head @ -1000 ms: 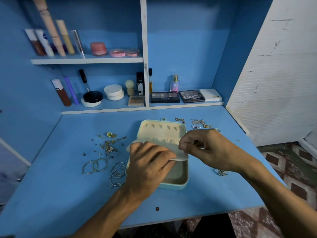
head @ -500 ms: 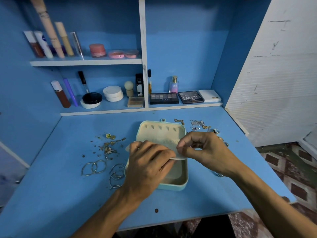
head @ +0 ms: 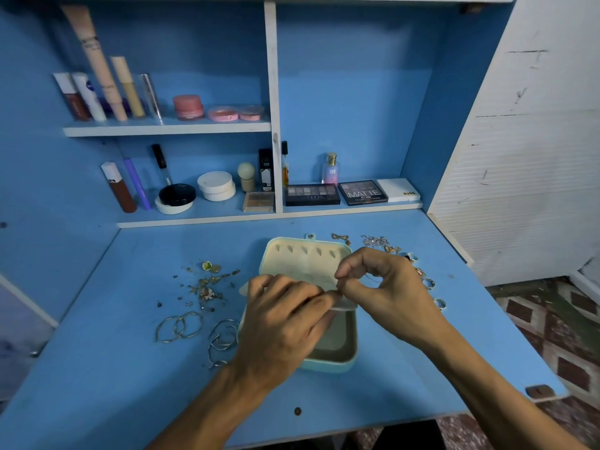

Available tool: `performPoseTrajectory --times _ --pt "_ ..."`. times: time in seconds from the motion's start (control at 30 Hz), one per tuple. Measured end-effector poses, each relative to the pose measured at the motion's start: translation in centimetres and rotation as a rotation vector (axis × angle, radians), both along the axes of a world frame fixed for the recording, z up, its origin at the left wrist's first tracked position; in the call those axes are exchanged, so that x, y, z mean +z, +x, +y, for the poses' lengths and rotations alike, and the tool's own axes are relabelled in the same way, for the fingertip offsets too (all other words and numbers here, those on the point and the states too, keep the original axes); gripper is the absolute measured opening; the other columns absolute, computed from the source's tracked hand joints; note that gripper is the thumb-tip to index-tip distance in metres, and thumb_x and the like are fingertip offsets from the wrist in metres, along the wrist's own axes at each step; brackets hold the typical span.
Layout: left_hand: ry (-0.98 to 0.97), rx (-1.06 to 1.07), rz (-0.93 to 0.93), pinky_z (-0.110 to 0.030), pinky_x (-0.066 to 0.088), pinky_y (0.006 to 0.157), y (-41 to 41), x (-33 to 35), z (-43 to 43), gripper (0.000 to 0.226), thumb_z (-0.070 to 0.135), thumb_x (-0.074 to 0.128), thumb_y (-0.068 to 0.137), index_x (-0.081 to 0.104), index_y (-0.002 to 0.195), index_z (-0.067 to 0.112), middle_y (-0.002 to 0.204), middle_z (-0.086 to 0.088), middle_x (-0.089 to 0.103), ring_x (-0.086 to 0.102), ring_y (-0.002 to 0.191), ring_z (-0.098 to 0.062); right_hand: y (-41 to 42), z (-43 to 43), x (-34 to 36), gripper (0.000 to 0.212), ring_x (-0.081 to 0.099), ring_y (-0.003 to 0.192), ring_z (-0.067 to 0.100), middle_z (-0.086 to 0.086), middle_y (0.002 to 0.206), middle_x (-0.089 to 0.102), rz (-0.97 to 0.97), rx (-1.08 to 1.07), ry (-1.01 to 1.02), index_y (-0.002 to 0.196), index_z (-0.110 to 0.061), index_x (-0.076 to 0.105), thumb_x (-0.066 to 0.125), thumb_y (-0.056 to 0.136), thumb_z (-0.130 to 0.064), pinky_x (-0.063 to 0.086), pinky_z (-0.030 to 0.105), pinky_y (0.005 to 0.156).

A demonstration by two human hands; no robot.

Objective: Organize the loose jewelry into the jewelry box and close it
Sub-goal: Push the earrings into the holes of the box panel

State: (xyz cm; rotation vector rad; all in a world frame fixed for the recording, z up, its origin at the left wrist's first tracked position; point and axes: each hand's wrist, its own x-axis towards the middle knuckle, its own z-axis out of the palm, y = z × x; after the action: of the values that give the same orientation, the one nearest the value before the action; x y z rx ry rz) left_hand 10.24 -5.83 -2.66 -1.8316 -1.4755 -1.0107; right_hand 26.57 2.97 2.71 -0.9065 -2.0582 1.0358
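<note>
So far: the jewelry box is set open in the middle of the surface, with its lid laid back. No piece is seen in the part of the tray that shows. The rest of the tray is hidden under the left grip.
Step in hand: a cream flap at the lid's lower edge is held over the tray. This is judged to be preparation of the box, not loading.
Left grip: the fingers are curled over the box and the fingertips are closed on the flap's edge.
Right grip: the thumb and forefinger are pinched on the same flap from the right side. Whether a fine chain is held as well cannot be told.
Left of the box: silver hoops are spread on the surface, some just beside the box wall. A scatter of small earrings is seen behind them.
Behind and right of the box: tangled chains are laid near the lid's far corner. Rings are strung out along the right side, partly hidden by the right grip.
Not yet done: every group of loose pieces is to be gathered and placed in the box, the flap settled, and the lid closed.
Progress: judged early, as all the jewelry that can be seen is outside the box.
</note>
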Motion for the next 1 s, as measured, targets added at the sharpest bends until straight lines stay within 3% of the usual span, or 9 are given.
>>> performPoseTrajectory --times 0.1,0.27,0.37,0.57,0.63,0.73,0.8,0.9,1.0 --pt "-0.001 0.005 -0.004 -0.039 0.04 0.071 -0.1 0.1 0.0 0.011 0.034 0.073 0.093 0.077 0.088 0.025 0.083 0.012 0.066 0.062 0.074 -0.019 0.1 -0.2 0.1 0.017 0.067 0.077 0.021 -0.012 0.078 0.069 -0.067 -0.011 0.096 0.078 -0.031 0.067 0.072 0.079 -0.015 0.055 0.044 0.078" --pt "-0.007 -0.007 -0.001 -0.037 0.038 0.075 -0.2 0.0 0.2 0.01 0.035 0.074 0.093 0.079 0.093 0.026 0.086 0.014 0.068 0.063 0.077 -0.017 0.4 -0.2 0.8 0.008 0.068 0.079 0.018 -0.017 0.08 0.073 -0.089 0.008 0.153 0.085 -0.032 0.058 0.055 0.077 -0.034 0.054 0.045 0.078" --pt "-0.023 -0.015 -0.013 -0.036 0.037 0.078 -0.3 -0.2 0.2 0.011 0.035 0.074 0.093 0.079 0.094 0.026 0.088 0.014 0.069 0.063 0.079 -0.016 0.6 -0.2 0.8 0.007 0.07 0.085 0.015 -0.02 0.083 0.075 -0.112 0.04 0.12 0.088 -0.029 0.055 0.057 0.086 -0.022 0.054 0.038 0.077" --pt "-0.01 -0.017 -0.013 -0.037 0.038 0.077 -0.3 -0.2 0.2 0.009 0.033 0.073 0.094 0.078 0.091 0.027 0.086 0.013 0.068 0.063 0.077 -0.017 1.2 0.2 -0.2 0.021 0.065 0.085 0.004 -0.011 0.08 0.07 -0.087 0.021 0.014 0.078 -0.027 0.068 0.07 0.086 -0.008 0.042 0.007 0.075" --pt "-0.004 -0.02 -0.01 -0.037 0.039 0.077 -0.3 -0.2 0.2 0.008 0.031 0.072 0.094 0.078 0.09 0.026 0.086 0.012 0.068 0.063 0.077 -0.018 1.2 0.1 -0.3 0.021 0.066 0.085 0.006 -0.009 0.079 0.07 -0.06 -0.001 0.002 0.076 -0.026 0.068 0.072 0.083 -0.007 0.047 0.013 0.077" --pt "-0.008 -0.023 -0.003 -0.037 0.039 0.077 -0.2 -0.2 0.1 0.01 0.032 0.071 0.095 0.078 0.09 0.026 0.085 0.013 0.067 0.063 0.076 -0.017 1.2 -0.1 -0.2 0.008 0.068 0.086 0.013 -0.005 0.077 0.071 -0.025 -0.006 0.011 0.078 -0.025 0.065 0.07 0.078 -0.019 0.055 0.039 0.084" --pt "-0.013 -0.025 0.002 -0.037 0.038 0.078 -0.3 -0.2 0.1 0.012 0.032 0.069 0.096 0.078 0.091 0.026 0.086 0.013 0.068 0.063 0.077 -0.017 1.1 -0.3 0.0 0.012 0.068 0.086 0.015 -0.006 0.076 0.072 -0.027 -0.011 0.048 0.082 -0.027 0.064 0.069 0.079 -0.016 0.054 0.045 0.083" --pt "-0.009 -0.031 0.001 -0.037 0.039 0.077 -0.3 -0.2 0.2 0.012 0.031 0.069 0.096 0.078 0.091 0.025 0.086 0.012 0.068 0.063 0.077 -0.017 1.1 -0.2 0.3 0.021 0.07 0.089 0.012 -0.014 0.079 0.074 -0.074 0.012 0.058 0.088 -0.032 0.069 0.068 0.084 -0.012 0.055 0.038 0.084" --pt "0.005 -0.045 -0.009 -0.039 0.042 0.075 -0.4 -0.3 0.3 0.007 0.028 0.072 0.094 0.078 0.091 0.024 0.086 0.012 0.068 0.063 0.076 -0.018 1.2 0.1 0.2 0.02 0.07 0.089 -0.001 -0.017 0.08 0.075 -0.134 0.06 0.028 0.086 -0.029 0.072 0.068 0.088 -0.009 0.051 0.019 0.078"
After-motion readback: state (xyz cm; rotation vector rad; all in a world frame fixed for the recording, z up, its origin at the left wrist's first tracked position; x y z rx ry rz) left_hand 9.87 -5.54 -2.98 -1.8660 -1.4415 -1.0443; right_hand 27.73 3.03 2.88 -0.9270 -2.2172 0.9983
